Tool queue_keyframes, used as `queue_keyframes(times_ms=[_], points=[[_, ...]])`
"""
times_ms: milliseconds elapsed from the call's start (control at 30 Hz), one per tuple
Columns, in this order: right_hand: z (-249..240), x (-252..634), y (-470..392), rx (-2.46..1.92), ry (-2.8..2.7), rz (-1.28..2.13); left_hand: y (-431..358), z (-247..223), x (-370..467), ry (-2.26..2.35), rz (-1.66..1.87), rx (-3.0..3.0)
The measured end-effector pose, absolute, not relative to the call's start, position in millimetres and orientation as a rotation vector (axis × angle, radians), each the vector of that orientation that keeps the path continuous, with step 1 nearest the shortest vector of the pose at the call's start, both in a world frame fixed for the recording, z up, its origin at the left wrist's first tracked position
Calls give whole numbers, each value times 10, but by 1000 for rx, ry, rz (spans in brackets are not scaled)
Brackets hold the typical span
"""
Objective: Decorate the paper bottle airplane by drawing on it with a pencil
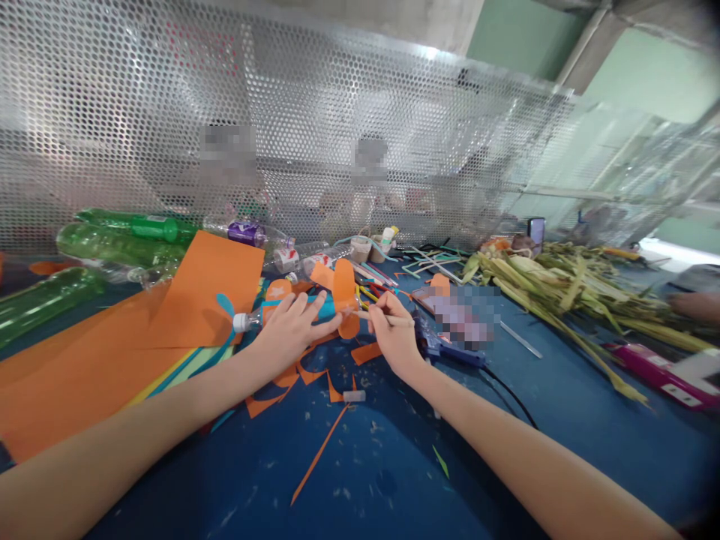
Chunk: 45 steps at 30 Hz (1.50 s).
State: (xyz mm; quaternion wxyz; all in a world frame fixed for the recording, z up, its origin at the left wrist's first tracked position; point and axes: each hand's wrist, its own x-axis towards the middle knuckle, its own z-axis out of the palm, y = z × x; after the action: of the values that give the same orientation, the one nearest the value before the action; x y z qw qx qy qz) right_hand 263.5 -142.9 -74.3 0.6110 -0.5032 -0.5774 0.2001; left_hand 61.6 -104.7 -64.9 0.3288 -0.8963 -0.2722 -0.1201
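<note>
A small clear plastic bottle [254,321] with a white cap lies on its side, wrapped in blue paper with orange paper shapes [344,279] attached at its right end. My left hand [292,330] is curled over the bottle's middle, fingers on top and thumb along the near side. In a writing grip, my right hand [394,334] pinches a thin pale stick [400,322], pencil-like, its tip against the orange paper at the bottle's base. Cut orange scraps [312,375] lie just below the bottle. Close to my right wrist rests a blue glue gun [450,351] with a black cord.
Orange sheets [211,289] spread at left, before green plastic bottles [127,244]. A perforated metal screen [304,135] stands behind the table. Dry corn husks [540,289] and a pink tool-like object [667,377] lie right. A phone [458,315] is partly blurred.
</note>
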Motion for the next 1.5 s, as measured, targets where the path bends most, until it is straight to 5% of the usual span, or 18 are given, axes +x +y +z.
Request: queue_keyframes(times_ms=[1500], points=[[-727, 2613, -1434, -1174, -1329, 453, -966, -641, 613, -708, -293, -2346]])
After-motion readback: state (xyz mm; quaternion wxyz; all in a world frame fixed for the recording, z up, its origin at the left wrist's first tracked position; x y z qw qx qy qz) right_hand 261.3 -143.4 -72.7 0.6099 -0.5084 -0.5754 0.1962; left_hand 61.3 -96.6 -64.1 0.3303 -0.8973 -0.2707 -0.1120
